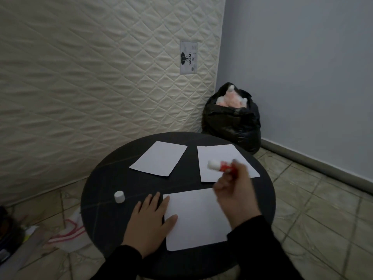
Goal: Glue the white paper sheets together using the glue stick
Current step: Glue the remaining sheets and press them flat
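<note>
Right hand (235, 190) grips uncapped glue stick (220, 165), tip toward upper left | nearest sheet (197, 219) directly beneath, long axis left-right | left hand (150, 223) flat, fingers straight, pinning its left edge | cap (119, 196) on desk (105, 178), left

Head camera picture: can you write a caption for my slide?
Right hand holds an uncapped glue stick above the near paper sheet.

White paper sheets (159, 158), red-and-white glue stick (221, 165), black round table (105, 188), quilted cream mattress (90, 77)
</note>
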